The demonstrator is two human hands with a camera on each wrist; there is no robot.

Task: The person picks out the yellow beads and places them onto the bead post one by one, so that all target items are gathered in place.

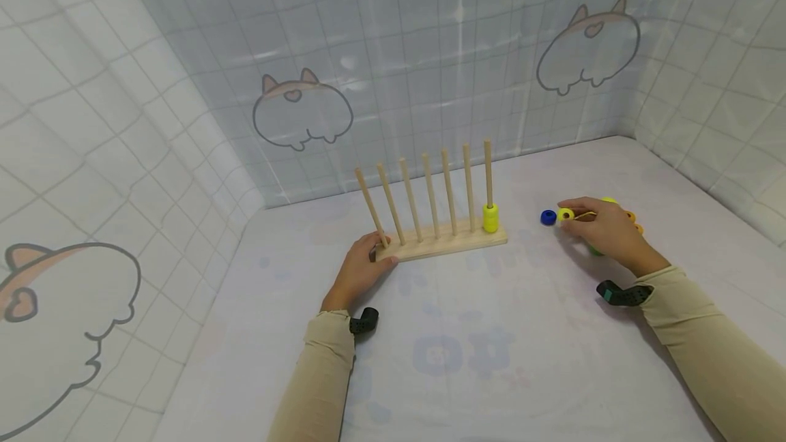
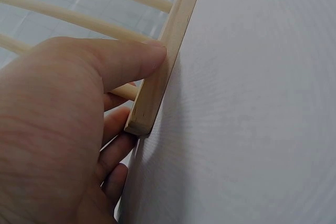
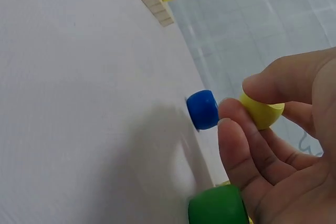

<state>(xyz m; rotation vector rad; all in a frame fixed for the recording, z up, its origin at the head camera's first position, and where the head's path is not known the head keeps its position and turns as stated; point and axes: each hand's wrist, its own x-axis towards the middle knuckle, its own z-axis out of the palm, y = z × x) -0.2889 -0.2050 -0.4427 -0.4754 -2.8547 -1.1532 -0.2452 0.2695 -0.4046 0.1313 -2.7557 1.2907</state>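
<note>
Pale tabletop (image 1: 552, 374) with faint bluish prints (image 1: 437, 356), grey grid-lined backdrop (image 1: 417, 87) behind it, two cartoon animals (image 1: 303, 114) drawn there, white grid-lined walls (image 1: 132, 121) either side

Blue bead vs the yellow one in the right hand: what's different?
Colour: the blue bead is deep blue, the yellow bead bright yellow. State: the blue bead sits on the table, while the yellow bead is pinched by the right hand. Shared: both are rounded beads, roughly alike in size.

Pale printed tabletop cloth (image 1: 522, 360): wooden peg rack (image 1: 443, 245), blue bead (image 1: 548, 217), green bead (image 3: 218, 206), orange beads (image 1: 630, 215) on it.
</note>
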